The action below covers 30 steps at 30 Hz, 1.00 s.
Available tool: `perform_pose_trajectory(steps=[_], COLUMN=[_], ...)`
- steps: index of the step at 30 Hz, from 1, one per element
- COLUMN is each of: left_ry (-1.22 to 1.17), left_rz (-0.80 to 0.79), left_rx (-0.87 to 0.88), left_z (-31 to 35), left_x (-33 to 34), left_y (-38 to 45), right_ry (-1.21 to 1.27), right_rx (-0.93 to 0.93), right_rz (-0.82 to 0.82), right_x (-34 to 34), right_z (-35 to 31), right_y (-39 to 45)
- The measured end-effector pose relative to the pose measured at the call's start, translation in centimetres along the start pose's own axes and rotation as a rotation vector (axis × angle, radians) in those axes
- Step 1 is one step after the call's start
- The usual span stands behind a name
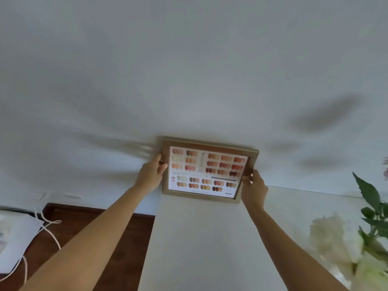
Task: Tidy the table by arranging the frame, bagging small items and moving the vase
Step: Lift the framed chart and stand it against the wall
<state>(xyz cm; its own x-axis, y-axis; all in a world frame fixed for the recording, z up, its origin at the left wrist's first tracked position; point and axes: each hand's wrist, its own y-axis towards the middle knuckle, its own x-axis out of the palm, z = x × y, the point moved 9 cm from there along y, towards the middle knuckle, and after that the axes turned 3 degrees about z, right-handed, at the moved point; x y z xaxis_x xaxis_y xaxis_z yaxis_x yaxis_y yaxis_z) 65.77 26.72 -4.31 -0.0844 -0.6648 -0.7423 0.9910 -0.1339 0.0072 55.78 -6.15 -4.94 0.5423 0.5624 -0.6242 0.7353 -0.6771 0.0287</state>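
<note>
Both arms out front, reaching to the far edge of the white table (201, 238). My left hand (151, 175) grips the left side of the frame (206, 170): thumb on the front of the moulding, fingers wrapped behind it, so closed on the frame. My right hand (253, 187) is clamped on the right side near the lower right corner, thumb tip on the front, rest of the fingers behind, out of sight. Frame is gold/brass-coloured, landscape, upright w/ its back at the white wall (189, 70); can't tell if it touches the wall. Its bottom edge sits at the table's far edge, approx. level w/ the tabletop line; contact w/ the table not certain from this angle. Slightly skewed, left side higher in view than right. Behind the glass: a printed colour chart, rows of nail swatches in oranges, reds, browns, a few pale greens; lettering runs sideways down the middle, too blurred to log beyond that. Near right corner of the table: white flowers (336, 240) w/ green leaves (369, 194), blurred, well apart from the frame. Left of the table: dark wood floor (94, 227), and on it a white paper bag (16, 238) w/ cord handles (49, 224), lying at the left edge of view. Soft shadows on the wall either side of the frame.
</note>
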Motion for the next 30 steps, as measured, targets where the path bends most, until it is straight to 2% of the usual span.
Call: perform_pose_trajectory(steps=[7,12,20,26,30], left_ry=[0.002,-0.033,-0.074,-0.083,-0.012], left_rz=[0.032,0.110,0.109,0.263,0.353], left_rx=[0.036,0.040,0.011,-0.003,0.116], left_z=[-0.2,-0.2,0.5,1.1,3.1], left_x=[-0.1,-0.6,0.0,-0.8,-0.8], left_y=[1.2,1.0,0.4,-2.3,-5.4], right_ry=[0.031,0.045,0.058,0.110,0.088], right_rx=[-0.001,-0.024,0.002,0.035,0.035], right_rz=[0.032,0.038,-0.069,-0.064,-0.081], right_x=[0.9,1.4,1.7,-0.5,-1.9], right_z=[-0.1,-0.6,-0.8,-0.9,0.5], right_y=[1.2,1.7,1.5,-0.6,-3.3])
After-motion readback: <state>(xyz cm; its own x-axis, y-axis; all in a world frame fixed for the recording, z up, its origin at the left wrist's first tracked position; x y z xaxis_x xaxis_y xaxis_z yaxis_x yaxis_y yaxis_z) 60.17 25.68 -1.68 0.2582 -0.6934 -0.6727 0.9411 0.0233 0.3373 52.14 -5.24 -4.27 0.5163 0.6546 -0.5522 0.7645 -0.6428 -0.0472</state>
